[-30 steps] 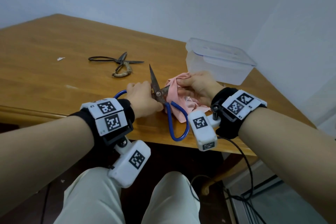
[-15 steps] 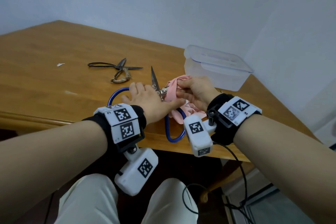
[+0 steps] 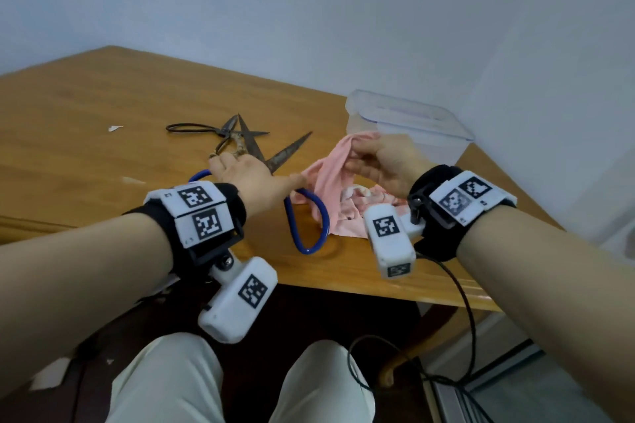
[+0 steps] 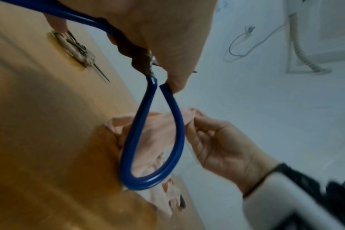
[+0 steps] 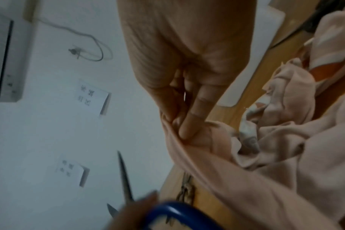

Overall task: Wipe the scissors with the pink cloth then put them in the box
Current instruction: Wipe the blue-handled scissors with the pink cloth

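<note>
**Scissors held open, cloth lifted**

The left hand [image 3: 249, 178] reaches forward from a level forearm, back of the hand up, fingers curled round the blue handles of the scissors [image 3: 305, 220] near the pivot. One blue loop hangs down toward the person below the thumb; the other shows at the far side of the hand. The two dark blades stand spread apart in a V beyond the knuckles, pointing away over the table [image 3: 86, 154]. The scissors are held above the table edge, between the two hands.

The right hand [image 3: 385, 161] is raised slightly, wrist bent, palm turned toward the left hand. Its thumb and fingers pinch a fold of the cloth [image 3: 335, 175]; the rest of the cloth drapes down to a crumpled heap on the table beneath the wrist.

An old pair of dark scissors [image 3: 220, 134] lies on the table beyond the left hand. The clear box [image 3: 412, 124] stands on the table behind the right hand, at the far right.
</note>
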Demonstrator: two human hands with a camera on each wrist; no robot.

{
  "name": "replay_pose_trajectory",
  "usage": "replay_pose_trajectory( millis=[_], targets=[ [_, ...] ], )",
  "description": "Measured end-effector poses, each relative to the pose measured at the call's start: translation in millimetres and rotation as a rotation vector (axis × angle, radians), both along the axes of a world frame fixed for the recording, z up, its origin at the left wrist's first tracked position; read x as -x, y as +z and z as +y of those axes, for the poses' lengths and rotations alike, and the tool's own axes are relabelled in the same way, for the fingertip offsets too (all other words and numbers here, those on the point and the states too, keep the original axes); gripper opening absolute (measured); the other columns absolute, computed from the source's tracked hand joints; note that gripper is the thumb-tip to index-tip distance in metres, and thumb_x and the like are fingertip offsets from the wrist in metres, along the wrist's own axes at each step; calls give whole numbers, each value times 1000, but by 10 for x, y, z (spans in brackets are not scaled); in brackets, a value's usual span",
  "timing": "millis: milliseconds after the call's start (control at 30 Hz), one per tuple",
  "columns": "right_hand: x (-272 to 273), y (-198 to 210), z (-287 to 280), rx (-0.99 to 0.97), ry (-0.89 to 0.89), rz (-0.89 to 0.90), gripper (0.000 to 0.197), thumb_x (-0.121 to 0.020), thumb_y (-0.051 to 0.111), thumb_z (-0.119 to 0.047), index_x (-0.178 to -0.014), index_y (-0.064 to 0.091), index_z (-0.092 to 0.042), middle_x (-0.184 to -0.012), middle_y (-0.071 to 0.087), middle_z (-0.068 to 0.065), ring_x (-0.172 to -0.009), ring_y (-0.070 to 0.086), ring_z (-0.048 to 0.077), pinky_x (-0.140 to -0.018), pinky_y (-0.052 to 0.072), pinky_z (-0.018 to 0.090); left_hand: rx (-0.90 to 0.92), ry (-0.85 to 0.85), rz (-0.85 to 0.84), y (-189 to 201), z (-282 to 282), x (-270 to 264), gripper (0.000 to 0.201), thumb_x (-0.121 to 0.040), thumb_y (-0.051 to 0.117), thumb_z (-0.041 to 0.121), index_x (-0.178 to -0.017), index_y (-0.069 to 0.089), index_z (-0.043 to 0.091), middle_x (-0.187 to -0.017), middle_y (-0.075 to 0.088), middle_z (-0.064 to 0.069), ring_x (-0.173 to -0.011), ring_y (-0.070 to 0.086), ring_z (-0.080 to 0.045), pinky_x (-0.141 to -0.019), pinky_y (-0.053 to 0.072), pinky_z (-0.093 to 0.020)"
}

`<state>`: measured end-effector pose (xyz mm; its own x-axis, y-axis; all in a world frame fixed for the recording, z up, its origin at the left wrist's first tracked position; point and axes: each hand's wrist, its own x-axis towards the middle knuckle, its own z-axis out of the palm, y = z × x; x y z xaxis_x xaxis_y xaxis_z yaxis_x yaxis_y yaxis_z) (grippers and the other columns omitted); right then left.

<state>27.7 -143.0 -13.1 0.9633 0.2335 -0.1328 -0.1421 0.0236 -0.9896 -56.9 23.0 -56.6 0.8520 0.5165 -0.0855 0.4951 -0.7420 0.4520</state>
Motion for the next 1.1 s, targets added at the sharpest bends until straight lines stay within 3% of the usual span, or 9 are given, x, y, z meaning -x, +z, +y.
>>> replay_pose_trajectory(
  millis=[167, 333, 433, 567, 700, 800, 867, 1000, 1100],
  targets=[
    [170, -86, 107, 205, 276, 53, 10, -89, 58, 2, -82, 62, -5, -72, 62, 7, -61, 64, 14, -56, 56, 23, 339, 74, -269, 296, 70, 2, 50, -90, 42, 52, -113, 53, 9, -137, 36, -21, -126, 29, -37, -102, 30, -46],
    [236, -58, 182, 112, 432, 133, 6, -83, 64, -5, -78, 67, -4, -80, 66, 10, -72, 63, 18, -64, 58, 30, 666, 67, -519, 459, 33, -51, 23, -88, 47, 35, -76, 48, 15, -110, 57, -25, -109, 49, -42, -90, 41, -44],
    [177, -57, 225, 102, 293, 75, 7, -90, 60, -5, -84, 63, -3, -71, 63, 7, -59, 62, 12, -52, 55, 22, 979, 5, -526, 473, -3, -41, 21, -96, 52, 25, -80, 46, 15, -83, 45, -6, -87, 44, -25, -82, 38, -36],
    [19, -96, 143, 63, 66, 40, 14, -93, 54, -1, -79, 56, -5, -66, 60, 6, -46, 60, 6, -51, 55, 16, 1238, -13, -491, 470, -5, 8, 14, -96, 56, 11, -106, 53, 3, -105, 46, -8, -102, 52, -23, -68, 52, -24],
    [20, -156, 97, 174, 147, -43, 14, -93, 54, 0, -82, 61, -7, -70, 63, 6, -54, 61, 7, -56, 53, 16, 1252, -84, -415, 409, 9, 70, 22, -96, 52, 3, -118, 52, 1, -108, 54, -9, -98, 58, -18, -95, 50, -29],
    [56, -214, 132, 333, 234, -173, 14, -91, 55, 3, -95, 65, -4, -89, 67, 12, -77, 63, 17, -73, 54, 24, 1287, -149, -361, 377, 18, 126, 19, -95, 50, -3, -111, 60, -1, -101, 62, -12, -88, 64, -16, -79, 57, -23],
    [64, -236, 161, 370, 269, -232, 25, -87, 55, 10, -99, 66, -9, -90, 67, 8, -84, 62, 16, -81, 53, 26, 1297, -193, -330, 365, 24, 146, 20, -93, 49, -8, -98, 66, 2, -97, 66, -12, -89, 66, -17, -78, 57, -26],
    [68, -242, 175, 459, 305, -310, 53, -80, 60, 15, -123, 56, -17, -93, 61, -2, -85, 60, 10, -76, 52, 18, 1330, -218, -320, 347, 62, 169, 24, -92, 47, -11, -102, 66, 0, -103, 65, -16, -95, 65, -21, -77, 58, -28],
    [29, -271, 204, 597, 336, -397, 60, -81, 67, 5, -133, 51, -21, -103, 59, 5, -85, 62, 19, -82, 57, 34, 1350, -233, -304, 330, 78, 174, 23, -91, 47, -12, -101, 65, -1, -104, 65, -16, -95, 65, -21, -76, 59, -29]
  ],
)
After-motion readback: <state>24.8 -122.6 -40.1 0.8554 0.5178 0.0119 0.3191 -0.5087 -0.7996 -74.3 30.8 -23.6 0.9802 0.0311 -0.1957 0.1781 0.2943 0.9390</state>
